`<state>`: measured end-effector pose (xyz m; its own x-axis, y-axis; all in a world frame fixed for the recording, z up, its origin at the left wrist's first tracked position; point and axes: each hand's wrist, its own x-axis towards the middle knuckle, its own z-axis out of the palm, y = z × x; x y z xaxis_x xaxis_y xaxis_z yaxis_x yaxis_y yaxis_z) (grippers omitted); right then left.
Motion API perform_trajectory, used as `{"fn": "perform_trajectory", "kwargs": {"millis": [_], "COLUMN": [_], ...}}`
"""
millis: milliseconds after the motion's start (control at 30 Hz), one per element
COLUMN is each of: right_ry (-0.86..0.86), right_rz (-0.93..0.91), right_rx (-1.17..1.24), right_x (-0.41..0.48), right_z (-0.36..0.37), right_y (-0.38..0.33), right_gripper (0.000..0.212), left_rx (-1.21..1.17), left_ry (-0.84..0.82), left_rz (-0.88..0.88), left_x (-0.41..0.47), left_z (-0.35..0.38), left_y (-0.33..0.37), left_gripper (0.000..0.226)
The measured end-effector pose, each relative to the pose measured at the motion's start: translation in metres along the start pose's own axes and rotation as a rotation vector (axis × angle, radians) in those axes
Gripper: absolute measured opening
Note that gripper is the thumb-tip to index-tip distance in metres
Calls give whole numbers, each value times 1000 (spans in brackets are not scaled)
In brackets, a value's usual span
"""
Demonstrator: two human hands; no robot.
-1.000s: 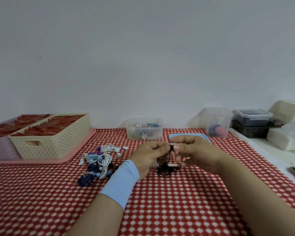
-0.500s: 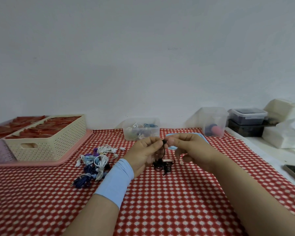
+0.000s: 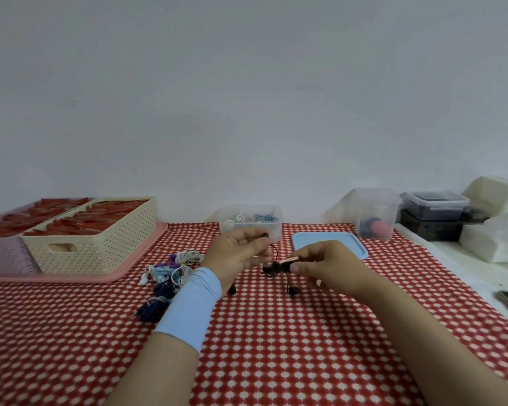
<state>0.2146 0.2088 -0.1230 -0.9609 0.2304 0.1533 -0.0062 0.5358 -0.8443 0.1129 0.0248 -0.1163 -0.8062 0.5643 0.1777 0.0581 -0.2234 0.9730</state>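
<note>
Just in front of the clear box (image 3: 248, 222), the left hand (image 3: 238, 256) pinches an end of the black earphone cord (image 3: 272, 268) and the right hand (image 3: 329, 266) pinches its bundle above the tabletop (image 3: 276, 347); I'd pull gently, lest tangles tighten.

Soft, even light fills the scene, with only faint shadows under the hands. Wide-angle distortion bends the edges (forearms stretch large at the bottom), and fine detail looks slightly smeared.

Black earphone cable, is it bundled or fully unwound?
Mostly bundled: the black earphone cable bunches between left hand and right hand; two earbuds trail loose.
</note>
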Motion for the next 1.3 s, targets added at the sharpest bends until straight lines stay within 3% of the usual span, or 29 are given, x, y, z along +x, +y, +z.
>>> {"fn": "perform_trajectory", "kwargs": {"millis": [300, 600, 867, 1100, 1300], "right_ry": [139, 254, 291, 48, 70], "right_rz": [-6, -106, -41, 62, -71], "right_rx": [116, 212, -143, -621, -508], "right_x": [30, 128, 202, 219, 215], "right_z": [-4, -14, 8, 44, 46], "right_y": [-27, -81, -60, -24, -19], "right_gripper": [2, 3, 8, 28, 14], "left_rx": [297, 618, 988, 1262, 1270], "left_ry": [103, 184, 151, -31, -5], "left_rz": [43, 105, 11, -60, 84], "left_x": [23, 103, 156, 161, 153], "left_z": [-17, -49, -78, -99, -103], "left_y": [23, 72, 50, 15, 6], "left_gripper": [19, 15, 13, 16, 19]}}
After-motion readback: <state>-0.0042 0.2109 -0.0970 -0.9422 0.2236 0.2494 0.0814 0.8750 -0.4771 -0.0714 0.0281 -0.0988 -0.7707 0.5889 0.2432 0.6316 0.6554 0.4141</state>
